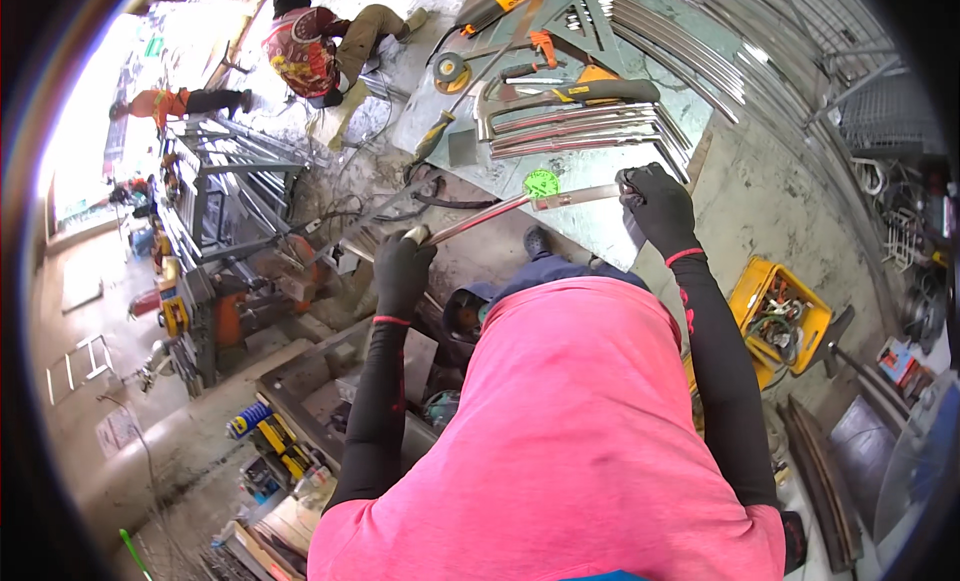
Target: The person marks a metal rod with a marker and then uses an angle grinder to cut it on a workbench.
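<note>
A shiny metal bar (480, 221), with pink reflections along it, spans the space between my two gloved hands above the near edge of the metal work table (520, 209). My left hand (402, 274) is closed round its left end. At the other end, my right hand (660, 209) grips it with bent fingers. A bright green round patch (541, 184) shows right beside the bar's middle. Beyond my hands, several similar shiny bars (580, 131) lie side by side on the table. A hammer (560, 99) rests just behind them.
An angle grinder (451, 73) and an orange clamp (542, 49) lie farther back. Long metal rods (680, 46) cover the far right. A yellow crate (785, 316) of parts stands right of me. At left is a metal rack (245, 171); two people (305, 51) are beyond.
</note>
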A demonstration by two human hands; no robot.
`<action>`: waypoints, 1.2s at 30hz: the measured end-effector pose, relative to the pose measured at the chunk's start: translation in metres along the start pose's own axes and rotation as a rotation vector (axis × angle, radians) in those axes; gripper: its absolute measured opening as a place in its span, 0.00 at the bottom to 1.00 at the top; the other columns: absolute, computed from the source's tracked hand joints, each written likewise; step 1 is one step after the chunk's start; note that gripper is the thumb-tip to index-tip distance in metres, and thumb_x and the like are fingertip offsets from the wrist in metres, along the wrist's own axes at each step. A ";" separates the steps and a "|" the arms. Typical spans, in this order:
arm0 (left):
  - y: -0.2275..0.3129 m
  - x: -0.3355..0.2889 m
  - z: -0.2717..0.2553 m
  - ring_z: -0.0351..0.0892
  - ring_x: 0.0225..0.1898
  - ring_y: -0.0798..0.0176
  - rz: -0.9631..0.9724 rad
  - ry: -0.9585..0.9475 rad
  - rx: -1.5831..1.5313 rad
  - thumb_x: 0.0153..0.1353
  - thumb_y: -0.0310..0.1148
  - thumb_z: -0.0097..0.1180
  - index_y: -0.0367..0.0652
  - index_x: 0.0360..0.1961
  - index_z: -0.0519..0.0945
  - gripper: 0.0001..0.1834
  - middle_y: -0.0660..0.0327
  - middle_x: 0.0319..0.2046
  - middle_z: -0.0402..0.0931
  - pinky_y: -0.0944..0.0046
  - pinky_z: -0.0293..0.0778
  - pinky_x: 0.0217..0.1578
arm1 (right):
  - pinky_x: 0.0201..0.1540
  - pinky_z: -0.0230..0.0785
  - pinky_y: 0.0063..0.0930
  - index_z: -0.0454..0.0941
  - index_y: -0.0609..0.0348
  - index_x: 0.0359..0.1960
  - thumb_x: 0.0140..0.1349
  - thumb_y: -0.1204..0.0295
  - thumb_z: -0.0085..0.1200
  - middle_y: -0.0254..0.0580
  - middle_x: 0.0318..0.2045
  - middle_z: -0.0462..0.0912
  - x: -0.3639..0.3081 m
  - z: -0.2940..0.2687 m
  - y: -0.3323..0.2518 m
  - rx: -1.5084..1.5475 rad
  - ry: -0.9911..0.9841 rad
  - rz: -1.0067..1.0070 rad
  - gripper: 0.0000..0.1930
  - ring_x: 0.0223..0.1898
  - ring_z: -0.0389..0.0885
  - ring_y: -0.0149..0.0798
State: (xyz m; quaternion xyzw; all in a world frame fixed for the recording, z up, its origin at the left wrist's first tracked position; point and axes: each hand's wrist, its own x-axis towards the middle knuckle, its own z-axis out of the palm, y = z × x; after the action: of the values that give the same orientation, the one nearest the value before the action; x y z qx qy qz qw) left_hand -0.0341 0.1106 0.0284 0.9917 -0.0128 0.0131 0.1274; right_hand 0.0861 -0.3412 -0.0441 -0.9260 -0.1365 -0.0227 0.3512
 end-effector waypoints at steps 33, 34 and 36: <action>0.086 0.054 0.092 0.84 0.51 0.46 0.264 -0.142 -0.118 0.60 0.39 0.74 0.45 0.47 0.90 0.16 0.54 0.44 0.86 0.45 0.76 0.51 | 0.53 0.82 0.41 0.92 0.50 0.53 0.61 0.70 0.66 0.43 0.49 0.89 -0.003 -0.020 0.010 0.023 -0.196 0.088 0.17 0.49 0.89 0.51; 0.087 0.057 0.090 0.84 0.51 0.46 0.274 -0.130 -0.103 0.60 0.39 0.74 0.45 0.47 0.90 0.16 0.54 0.44 0.86 0.45 0.76 0.51 | 0.53 0.82 0.41 0.92 0.49 0.53 0.61 0.71 0.66 0.43 0.49 0.88 -0.002 -0.022 0.010 0.024 -0.204 0.063 0.17 0.49 0.89 0.50; 0.088 0.060 0.087 0.84 0.50 0.46 0.291 -0.106 -0.069 0.60 0.39 0.74 0.44 0.47 0.90 0.16 0.54 0.43 0.86 0.45 0.77 0.51 | 0.52 0.82 0.40 0.92 0.49 0.52 0.61 0.71 0.66 0.42 0.49 0.88 0.001 -0.025 0.008 0.030 -0.218 0.013 0.17 0.49 0.89 0.49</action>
State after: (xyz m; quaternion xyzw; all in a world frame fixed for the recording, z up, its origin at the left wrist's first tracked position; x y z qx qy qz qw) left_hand 0.0252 0.0021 -0.0318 0.9737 -0.1636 -0.0212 0.1573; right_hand 0.0908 -0.3637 -0.0303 -0.9185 -0.1684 0.0826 0.3482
